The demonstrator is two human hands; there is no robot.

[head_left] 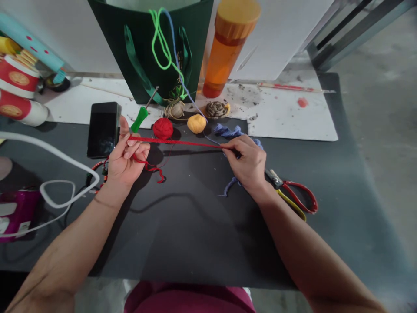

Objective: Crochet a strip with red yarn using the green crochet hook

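From the head view, I see a narrow red strip (172, 141) of close stitching, drawn out straight and flat, held just above the dark worktop (182, 243) with its shadow below. A loose, curly red tail dangles beneath its left end.

The left hand (126, 157) is turned palm up, fingers half curled, gripping that end; a green-handled tool (140, 118) with a metal shaft slants up from its fingers. The right hand (246, 161) is palm down, thumb and forefinger pinched on the far end, other fingers folded in.

Just behind the strip sit a red yarn ball (163, 128) and a yellow yarn ball (196, 124). A blue crocheted piece (228, 130) lies partly hidden by the right hand, and the right forearm crosses near cutters (315, 206) with red and yellow handles. A black phone (100, 130) lies beside the left hand, and a white cable (58, 150) loops close to that wrist. Farther back stand a dark green bag (146, 48) and an orange bottle (224, 56).
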